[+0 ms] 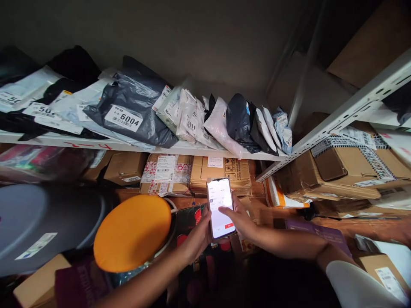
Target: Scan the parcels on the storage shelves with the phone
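A smartphone (pixel 220 208) with a lit white screen is held upright low in the middle of the view. My left hand (pixel 198 237) grips its lower left edge from below. My right hand (pixel 240 219) holds the right side, with its thumb resting on the screen. Behind the phone stand cardboard boxes (pixel 221 173) under a white shelf (pixel 135 146). On that shelf lie several mailer bags, among them a dark grey one (pixel 135 107) with a label reading 6004.
A round orange cushion-like object (pixel 132 232) sits left of the phone, beside a large grey rounded item (pixel 41 226). A second metal rack (pixel 346 115) at the right carries more cardboard boxes (pixel 349 169). Boxes and parcels crowd the floor below.
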### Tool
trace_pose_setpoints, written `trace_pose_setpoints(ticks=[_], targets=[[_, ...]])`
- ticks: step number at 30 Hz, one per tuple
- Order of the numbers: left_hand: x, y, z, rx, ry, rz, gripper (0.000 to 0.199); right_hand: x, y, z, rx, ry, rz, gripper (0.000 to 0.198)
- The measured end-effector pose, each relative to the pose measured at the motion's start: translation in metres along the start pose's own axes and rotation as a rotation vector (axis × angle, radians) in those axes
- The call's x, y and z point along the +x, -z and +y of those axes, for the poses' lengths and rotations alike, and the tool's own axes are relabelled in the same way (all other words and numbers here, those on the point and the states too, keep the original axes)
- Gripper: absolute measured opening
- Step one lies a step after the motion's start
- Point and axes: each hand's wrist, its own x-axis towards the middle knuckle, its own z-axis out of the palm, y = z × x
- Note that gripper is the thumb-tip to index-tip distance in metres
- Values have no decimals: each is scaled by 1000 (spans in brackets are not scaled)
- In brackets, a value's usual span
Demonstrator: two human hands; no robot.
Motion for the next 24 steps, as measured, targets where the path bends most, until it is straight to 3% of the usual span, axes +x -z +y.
trace_pose_setpoints(ticks=[4, 12, 15, 21, 24], targets=[[-2, -4, 4, -20, -12, 37, 99, -1, 2, 0, -28, 12, -26, 53], [-6, -8, 11, -15, -50, 78, 106, 1, 24, -2, -5, 91, -279, 53], [-7, -9, 10, -14, -87, 106, 110, 2, 25, -4, -50, 96, -303, 56], [-8, -11, 9, 93, -112, 157, 102, 1, 25, -9, -78, 109, -388, 63], [-6, -6, 8, 32, -114, 109, 95, 0, 26, -12, -96, 109, -408, 62]])
